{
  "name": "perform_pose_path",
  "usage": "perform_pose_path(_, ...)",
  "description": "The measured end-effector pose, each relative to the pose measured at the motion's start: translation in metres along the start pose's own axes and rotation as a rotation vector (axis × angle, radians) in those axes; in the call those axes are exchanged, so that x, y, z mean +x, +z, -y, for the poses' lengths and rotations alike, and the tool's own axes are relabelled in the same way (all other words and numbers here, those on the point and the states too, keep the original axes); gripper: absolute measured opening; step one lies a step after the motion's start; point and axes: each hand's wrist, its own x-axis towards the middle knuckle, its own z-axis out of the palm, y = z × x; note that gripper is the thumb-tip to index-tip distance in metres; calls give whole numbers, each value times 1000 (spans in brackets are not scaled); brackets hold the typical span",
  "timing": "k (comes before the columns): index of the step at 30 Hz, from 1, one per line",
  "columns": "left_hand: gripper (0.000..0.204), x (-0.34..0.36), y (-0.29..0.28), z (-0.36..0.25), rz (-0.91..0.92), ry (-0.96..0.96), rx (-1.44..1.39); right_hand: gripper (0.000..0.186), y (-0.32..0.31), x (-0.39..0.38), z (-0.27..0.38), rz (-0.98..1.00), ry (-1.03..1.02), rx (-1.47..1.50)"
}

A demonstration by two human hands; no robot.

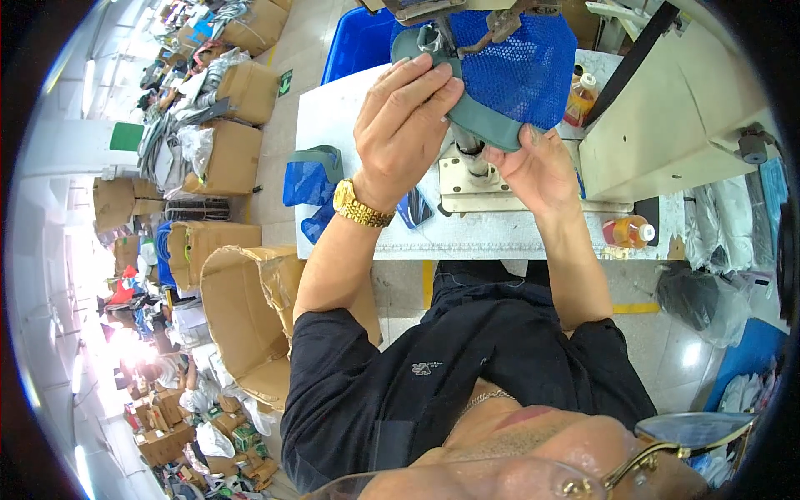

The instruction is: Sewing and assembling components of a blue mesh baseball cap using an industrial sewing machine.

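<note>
Gold-framed glasses (654, 457) sit closest, along the lower edge, below my dark short-sleeved shirt (475, 354). Both my bare forearms reach up over a white tabletop (392, 242), a gold-coloured watch (363, 208) on my left wrist.

Between my hands is a curved grey-green band (490, 125) joined to a bright blue mesh piece (529, 71), at the top centre, over the upright metal post (472, 158) of a machine (667, 117) and just below its working head. My left grip (408, 125) lies on the band's left part, palm down, fingers extended and close together; its thumb is hidden, so I cannot tell whether it pinches from below. My right grip (527, 150) pinches the band's right end, thumb on top and fingers underneath.

Left of my left forearm, a second blue mesh and grey-green piece (314, 177) rests by the tabletop's edge. Beyond that far-left corner is a blue bin (350, 50). Two bottles of amber liquid, one farther off (578, 98) and one near the front edge (627, 232), are to the right. Open cardboard boxes (242, 312) stand on the floor at left.
</note>
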Motion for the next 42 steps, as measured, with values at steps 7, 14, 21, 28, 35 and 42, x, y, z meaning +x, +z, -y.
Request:
perform_pose_path(7, 36, 0, 3, 8, 6, -15, 1, 30, 4, 5, 4, 25, -2, -19)
perform_pose_path(14, 38, 0, 2, 1, -8, -6, 42, 27, 0, 9, 7, 40, -6, -62)
perform_pose_path(21, 38, 2, 4, 5, -4, 18, 56, 24, 1, 12, 3, -5, -34, -13)
perform_pose_path(28, 38, -1, 5, 3, 2, -10, 48, 27, -10, 17, 15, 15, 61, -28)
perform_pose_path(35, 37, 1, 8, 13, -13, -20, -31, 39, -28, 25, 35, 62, 63, -65)
perform_pose_path(42, 38, -2, 4, -3, -26, -55, 44, 41, -16, 8, 27, 8, 66, -157)
